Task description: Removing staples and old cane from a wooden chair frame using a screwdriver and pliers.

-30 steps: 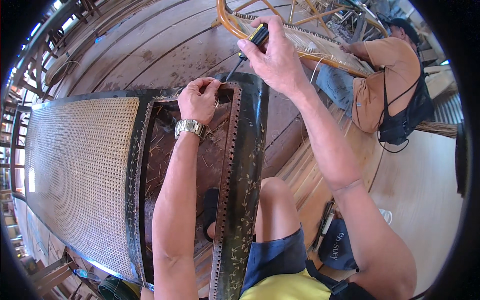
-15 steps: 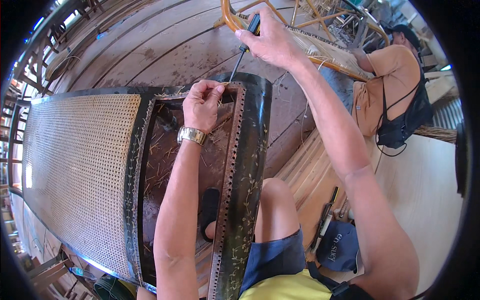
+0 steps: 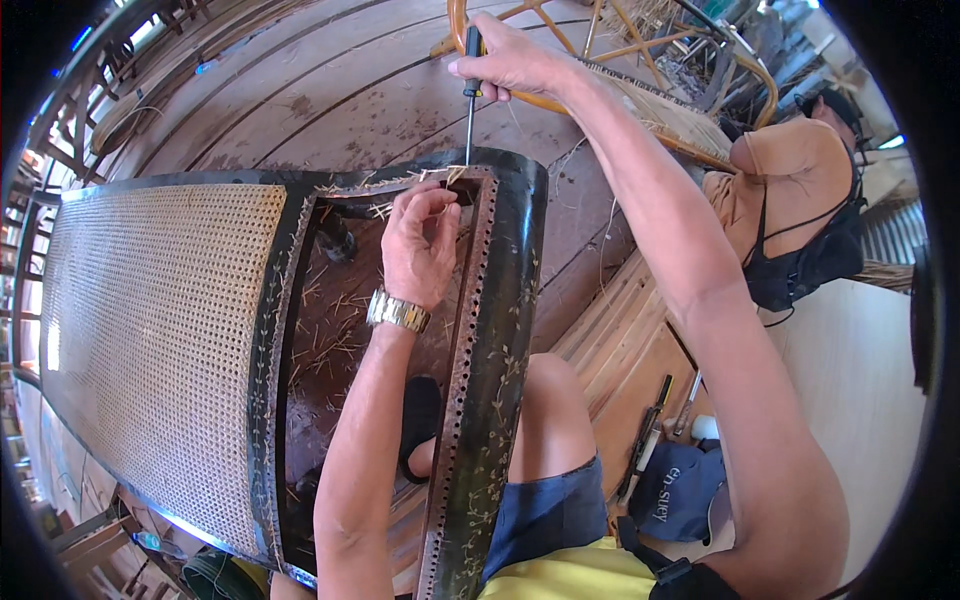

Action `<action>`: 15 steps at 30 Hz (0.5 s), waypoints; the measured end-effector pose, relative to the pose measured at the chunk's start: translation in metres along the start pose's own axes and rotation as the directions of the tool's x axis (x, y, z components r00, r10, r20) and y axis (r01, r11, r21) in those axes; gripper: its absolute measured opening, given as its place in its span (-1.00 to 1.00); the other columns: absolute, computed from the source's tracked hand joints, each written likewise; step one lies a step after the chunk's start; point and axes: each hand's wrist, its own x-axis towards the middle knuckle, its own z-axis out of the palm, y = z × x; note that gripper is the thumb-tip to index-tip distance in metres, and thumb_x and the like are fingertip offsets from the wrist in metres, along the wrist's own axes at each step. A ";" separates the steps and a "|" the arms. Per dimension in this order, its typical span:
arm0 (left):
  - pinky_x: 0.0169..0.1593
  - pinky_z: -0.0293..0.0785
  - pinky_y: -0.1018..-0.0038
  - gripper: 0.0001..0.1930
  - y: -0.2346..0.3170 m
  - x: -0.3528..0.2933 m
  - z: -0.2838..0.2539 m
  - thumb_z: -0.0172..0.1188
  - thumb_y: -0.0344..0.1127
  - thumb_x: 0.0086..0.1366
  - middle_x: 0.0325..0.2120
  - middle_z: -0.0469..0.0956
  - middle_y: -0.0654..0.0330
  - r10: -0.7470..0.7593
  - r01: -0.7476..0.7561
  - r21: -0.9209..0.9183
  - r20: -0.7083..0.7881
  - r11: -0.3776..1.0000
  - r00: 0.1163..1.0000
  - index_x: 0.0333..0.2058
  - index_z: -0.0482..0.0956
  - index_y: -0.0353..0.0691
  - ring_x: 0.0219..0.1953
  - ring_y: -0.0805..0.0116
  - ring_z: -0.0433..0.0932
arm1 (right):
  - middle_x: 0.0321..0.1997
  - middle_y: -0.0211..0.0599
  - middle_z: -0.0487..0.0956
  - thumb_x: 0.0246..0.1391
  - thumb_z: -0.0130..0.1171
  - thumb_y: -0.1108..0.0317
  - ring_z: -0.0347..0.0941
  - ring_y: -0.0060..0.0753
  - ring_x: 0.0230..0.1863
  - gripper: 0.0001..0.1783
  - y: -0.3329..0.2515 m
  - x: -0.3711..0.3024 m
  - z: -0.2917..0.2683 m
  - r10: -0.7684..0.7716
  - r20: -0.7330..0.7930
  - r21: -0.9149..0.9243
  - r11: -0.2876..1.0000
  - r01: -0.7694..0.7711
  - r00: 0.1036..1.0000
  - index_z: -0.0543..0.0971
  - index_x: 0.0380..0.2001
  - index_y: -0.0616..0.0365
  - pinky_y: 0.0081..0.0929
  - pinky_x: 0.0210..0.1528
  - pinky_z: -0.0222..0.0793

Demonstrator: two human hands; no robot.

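Observation:
My right hand (image 3: 508, 62) is wrapped round the dark handle of a screwdriver (image 3: 470, 125), held upright. The screwdriver's tip meets the far right corner of a dark wooden furniture frame (image 3: 500, 330) with painted leaf vines. Just left of the tip, my left hand (image 3: 420, 245) reaches over the open section, its fingers pinched together below the frame's far rail. What they hold, if anything, is hidden. Short bits of cane (image 3: 378, 183) stick out along that rail. A row of small holes lines the inner edge of the frame.
Woven cane panel (image 3: 160, 340) fills the left section of the frame. At right sits a co-worker (image 3: 800, 190) beside another cane piece (image 3: 650, 110). A blue cap (image 3: 678, 490) and hand tools (image 3: 652, 430) lie by my right side. Cane scraps litter the plank floor (image 3: 330, 110).
The screwdriver has gone from slanted to nearly vertical, with my right hand shifting left and slightly down. My left hand has moved slightly right and down. The co-worker has leaned to the right.

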 end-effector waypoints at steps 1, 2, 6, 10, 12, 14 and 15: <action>-0.07 0.56 0.50 -0.84 0.001 -0.007 -0.004 0.30 -0.37 0.39 -0.15 0.66 0.19 -0.121 0.122 -0.033 0.041 0.992 0.992 -0.10 0.63 -0.25 -0.18 0.46 0.61 | -0.45 -0.30 0.51 0.17 0.35 0.16 0.47 -0.59 -0.61 -0.48 0.001 0.000 -0.001 0.002 0.001 -0.001 1.000 -0.002 1.000 0.28 -0.09 0.23 -0.62 -0.65 0.36; -0.07 0.56 0.50 -0.82 0.003 -0.014 -0.008 0.29 -0.35 0.40 -0.19 0.67 0.21 -0.239 0.244 -0.059 0.085 0.968 0.967 -0.08 0.63 -0.25 -0.19 0.48 0.61 | -0.44 -0.31 0.51 0.17 0.36 0.18 0.46 -0.60 -0.61 -0.48 0.002 0.001 -0.002 0.040 -0.001 0.052 0.998 -0.040 0.999 0.29 -0.08 0.24 -0.61 -0.65 0.35; -0.09 0.54 0.52 -0.78 0.018 -0.048 -0.028 0.28 -0.32 0.42 -0.25 0.69 0.24 -0.390 0.407 -0.080 0.171 0.910 0.905 -0.05 0.61 -0.30 -0.23 0.52 0.61 | -0.50 -0.25 0.54 0.10 0.35 0.35 0.51 -0.57 -0.61 -0.51 0.018 -0.014 0.001 0.217 -0.112 0.237 0.954 -0.186 0.970 0.32 -0.08 0.40 -0.57 -0.65 0.43; -0.09 0.54 0.51 -0.78 0.034 -0.090 -0.058 0.28 -0.33 0.42 -0.26 0.69 0.24 -0.496 0.527 -0.066 0.256 0.847 0.830 -0.05 0.61 -0.31 -0.22 0.53 0.60 | -0.42 -0.22 0.54 0.25 0.28 0.21 0.53 -0.52 -0.53 -0.52 -0.043 -0.043 0.017 -0.119 -0.194 -0.208 0.975 0.078 0.974 0.26 -0.07 0.31 -0.54 -0.60 0.42; -0.19 0.55 0.49 -0.82 0.056 -0.107 -0.072 0.28 -0.34 0.40 -0.36 0.70 0.18 -0.434 0.462 -0.079 0.236 0.883 0.870 -0.10 0.64 -0.30 -0.32 0.49 0.63 | -0.43 -0.17 0.55 0.26 0.24 0.21 0.57 -0.47 -0.53 -0.50 -0.044 -0.036 0.024 -0.409 -0.203 -0.564 0.792 0.235 0.890 0.23 -0.05 0.34 -0.50 -0.61 0.47; -0.18 0.56 0.49 -0.83 0.083 -0.127 -0.090 0.28 -0.35 0.40 -0.36 0.71 0.17 -0.465 0.495 -0.083 0.240 0.865 0.852 -0.11 0.65 -0.30 -0.33 0.49 0.63 | -0.44 -0.17 0.55 0.24 0.25 0.23 0.56 -0.44 -0.54 -0.48 -0.039 -0.025 0.014 0.022 -0.161 -0.182 0.982 -0.052 0.987 0.22 -0.03 0.38 -0.50 -0.61 0.50; -0.15 0.54 0.52 -0.83 0.096 -0.138 -0.101 0.26 -0.38 0.41 -0.31 0.69 0.19 -0.516 0.539 -0.011 0.277 0.842 0.811 -0.09 0.64 -0.31 -0.29 0.51 0.61 | -0.43 -0.16 0.55 0.23 0.26 0.22 0.53 -0.47 -0.58 -0.43 -0.029 -0.026 0.009 0.100 -0.166 -0.096 0.989 -0.117 0.981 0.20 0.00 0.41 -0.52 -0.63 0.47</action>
